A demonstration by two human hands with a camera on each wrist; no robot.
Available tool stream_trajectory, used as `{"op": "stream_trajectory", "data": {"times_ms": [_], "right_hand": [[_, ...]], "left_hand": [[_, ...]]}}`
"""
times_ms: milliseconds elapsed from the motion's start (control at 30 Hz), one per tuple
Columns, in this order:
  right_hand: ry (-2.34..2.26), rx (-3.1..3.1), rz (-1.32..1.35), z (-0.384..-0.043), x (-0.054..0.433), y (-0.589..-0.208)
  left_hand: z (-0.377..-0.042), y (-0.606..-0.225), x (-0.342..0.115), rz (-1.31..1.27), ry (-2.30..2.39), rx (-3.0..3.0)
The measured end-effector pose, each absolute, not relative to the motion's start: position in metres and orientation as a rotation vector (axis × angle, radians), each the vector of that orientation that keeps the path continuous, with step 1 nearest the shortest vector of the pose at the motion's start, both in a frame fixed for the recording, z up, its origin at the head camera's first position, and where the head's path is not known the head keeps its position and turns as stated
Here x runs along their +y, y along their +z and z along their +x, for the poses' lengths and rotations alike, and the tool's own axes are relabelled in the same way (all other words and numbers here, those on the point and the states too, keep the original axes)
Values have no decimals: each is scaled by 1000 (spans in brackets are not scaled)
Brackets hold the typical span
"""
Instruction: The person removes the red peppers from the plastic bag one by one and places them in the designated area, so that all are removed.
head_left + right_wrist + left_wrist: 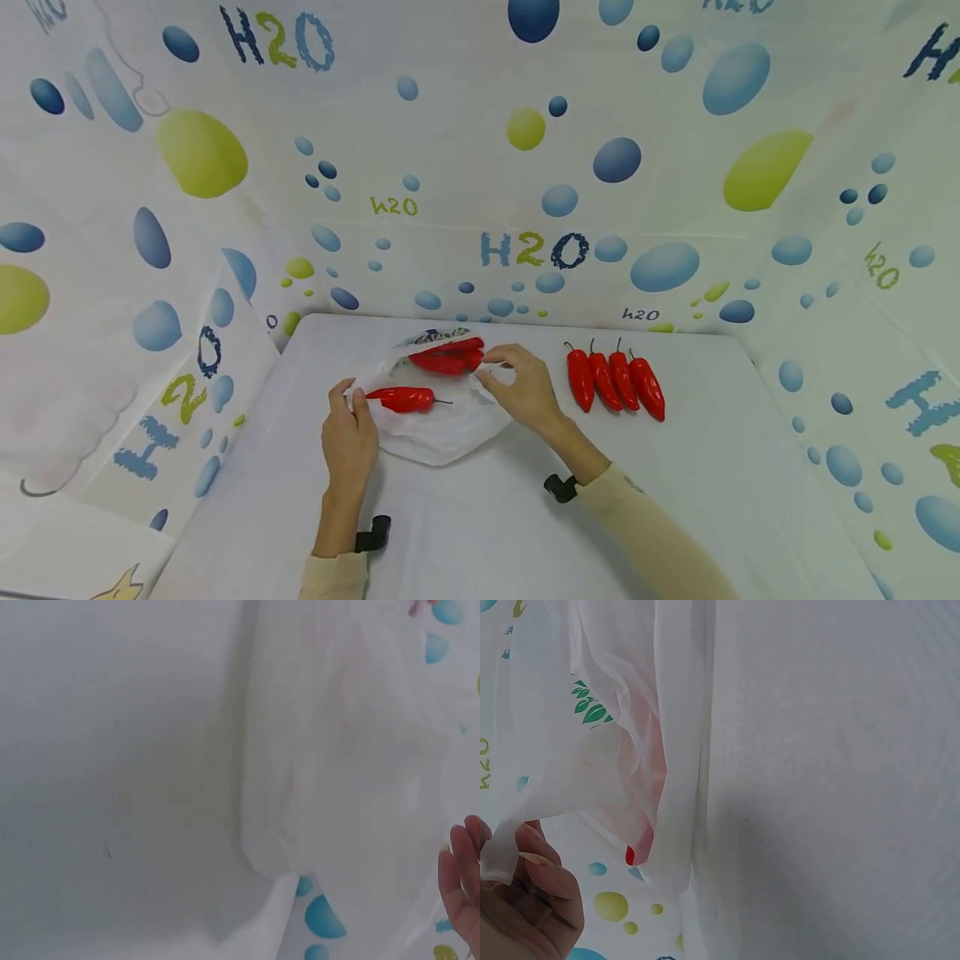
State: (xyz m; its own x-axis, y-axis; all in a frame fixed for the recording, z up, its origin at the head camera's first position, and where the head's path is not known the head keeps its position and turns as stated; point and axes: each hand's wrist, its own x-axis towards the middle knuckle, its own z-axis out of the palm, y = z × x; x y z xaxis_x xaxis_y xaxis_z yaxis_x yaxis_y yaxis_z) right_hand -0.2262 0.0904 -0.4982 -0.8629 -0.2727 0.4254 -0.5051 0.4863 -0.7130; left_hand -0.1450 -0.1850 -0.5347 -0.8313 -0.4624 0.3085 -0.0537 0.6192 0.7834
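Spilling of the long, glossy red peppers at the thin white plastic bag's mouth may be caused by uneven pull: film is pinched by left fingers; right fingers' hold cannot be determined.

On the left wrist feed, I observe the left hand pinching the white bag by a strip; a green leaf print marks it, and a red tip shows near its lower edge.

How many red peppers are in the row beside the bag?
4, side by side right of the bag: leftmost pepper, second pepper, third pepper and rightmost pepper. More peppers show at the bag, where some may be hidden.
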Motion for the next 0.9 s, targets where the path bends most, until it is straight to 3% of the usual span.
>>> {"op": "stream_trajectory", "data": {"times_ms": [900], "right_hand": [[1258, -2663, 944, -216, 34, -536]], "left_hand": [[-146, -537, -187, 411, -1115, -2347]]}}
